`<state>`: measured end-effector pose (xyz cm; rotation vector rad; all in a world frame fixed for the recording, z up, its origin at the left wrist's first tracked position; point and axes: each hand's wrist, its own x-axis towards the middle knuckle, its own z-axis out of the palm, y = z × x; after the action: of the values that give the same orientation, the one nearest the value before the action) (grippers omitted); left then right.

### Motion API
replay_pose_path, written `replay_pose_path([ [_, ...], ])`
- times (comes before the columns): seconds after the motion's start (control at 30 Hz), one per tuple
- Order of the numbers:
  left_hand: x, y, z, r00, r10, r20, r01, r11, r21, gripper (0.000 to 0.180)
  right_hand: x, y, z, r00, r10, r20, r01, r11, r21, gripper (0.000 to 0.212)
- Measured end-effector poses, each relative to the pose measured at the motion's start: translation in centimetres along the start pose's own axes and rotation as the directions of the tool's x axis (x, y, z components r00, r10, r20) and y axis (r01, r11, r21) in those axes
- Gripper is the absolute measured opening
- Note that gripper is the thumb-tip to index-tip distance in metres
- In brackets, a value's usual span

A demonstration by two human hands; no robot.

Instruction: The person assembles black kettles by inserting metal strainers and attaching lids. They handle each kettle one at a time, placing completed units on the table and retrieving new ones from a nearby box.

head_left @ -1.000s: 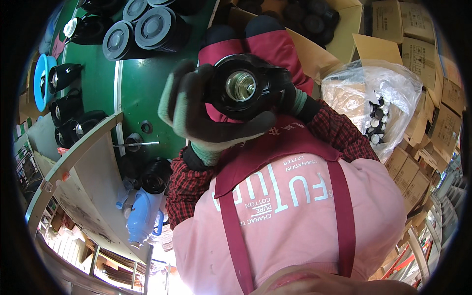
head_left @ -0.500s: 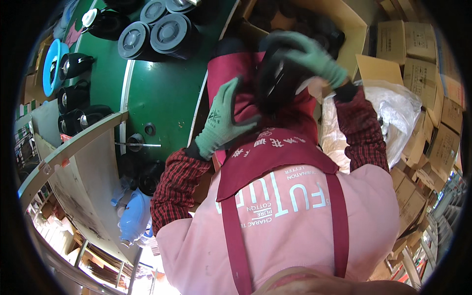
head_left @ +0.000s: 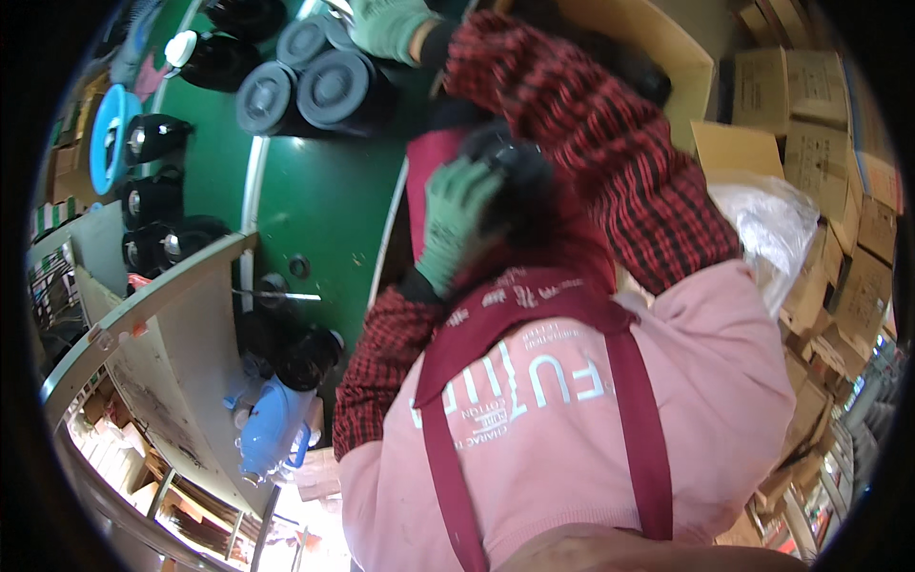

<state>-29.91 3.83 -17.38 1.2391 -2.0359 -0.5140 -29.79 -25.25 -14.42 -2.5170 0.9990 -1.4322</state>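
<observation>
On my lap, against the dark red apron [head_left: 519,291], rests a glossy black rounded vessel [head_left: 524,176], smeared by motion. My left hand [head_left: 457,214], in a pale green glove, is closed on its left side. My right hand [head_left: 389,29], gloved alike, reaches across to the far side of the green bench. Its fingers look closed, partly cut off by the upper edge, beside a small shiny metal piece [head_left: 338,8]. What they hold I cannot make out. Just left of that hand stand several dark grey round-lidded containers [head_left: 338,88].
Black pots [head_left: 157,138] line the left of the green bench [head_left: 319,205], near a blue basin [head_left: 103,143]. A pale board [head_left: 162,343] and a light blue bottle [head_left: 272,429] are lower left. An open carton [head_left: 701,86] and stacked boxes [head_left: 820,153] stand right.
My right hand has left the black vessel and moved left and away over the bench. My left hand, spread before, has moved right onto the vessel.
</observation>
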Motion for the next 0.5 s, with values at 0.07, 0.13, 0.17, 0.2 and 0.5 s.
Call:
replay_pose_path([
  [0.07, 0.0, -0.8, -0.7, 0.993, -0.105, -0.063, 0.100, 0.992, -0.071, 0.081, 0.6, -0.1, -2.4, 0.873, 0.250, 0.418, -0.160, 0.958, -0.240, 0.025],
  [0.13, 0.0, -0.8, -1.6, 0.991, -0.130, -0.035, 0.124, 0.984, -0.127, 0.082, -0.8, 1.0, -8.8, 0.936, 0.096, 0.338, -0.160, 0.973, 0.168, 0.035],
  [0.17, 0.0, -0.4, -2.1, 0.990, -0.142, -0.024, 0.135, 0.973, -0.187, 0.082, -2.3, 1.3, -12.3, 0.878, 0.127, 0.462, -0.334, 0.853, 0.400, 0.045],
  [0.2, 0.1, 0.1, -2.8, 0.979, -0.195, -0.059, 0.171, 0.944, -0.283, 0.076, -3.7, 1.9, -15.8, 0.808, 0.110, 0.579, -0.497, 0.654, 0.570, 0.057],
  [0.5, 10.2, -0.4, -7.0, 0.983, -0.178, 0.052, 0.167, 0.972, 0.165, 0.038, -13.3, 2.7, -24.4, 0.498, 0.038, 0.866, -0.650, 0.678, 0.344, 0.052],
])
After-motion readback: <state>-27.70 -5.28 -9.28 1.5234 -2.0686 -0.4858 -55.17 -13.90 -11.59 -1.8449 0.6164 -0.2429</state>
